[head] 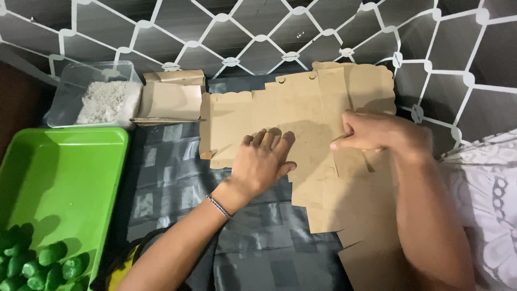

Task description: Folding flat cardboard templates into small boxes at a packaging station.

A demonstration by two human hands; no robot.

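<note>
A flat, unfolded brown cardboard box blank (301, 110) lies spread on the dark checked cloth (161, 178). My left hand (261, 161) rests palm down on the middle of the blank, fingers together and pointing away from me. My right hand (377, 134) presses on the blank's right part, its fingers curled with the thumb and forefinger pointing left along a crease. A thin bracelet (218, 206) circles my left wrist.
A small stack of folded brown boxes (169, 99) lies at the back left. Beside it stands a clear plastic tub (70, 86) with white grains. A green tray (64, 178) at the left holds several green lumps (37, 261). White lace fabric (484, 183) is at the right.
</note>
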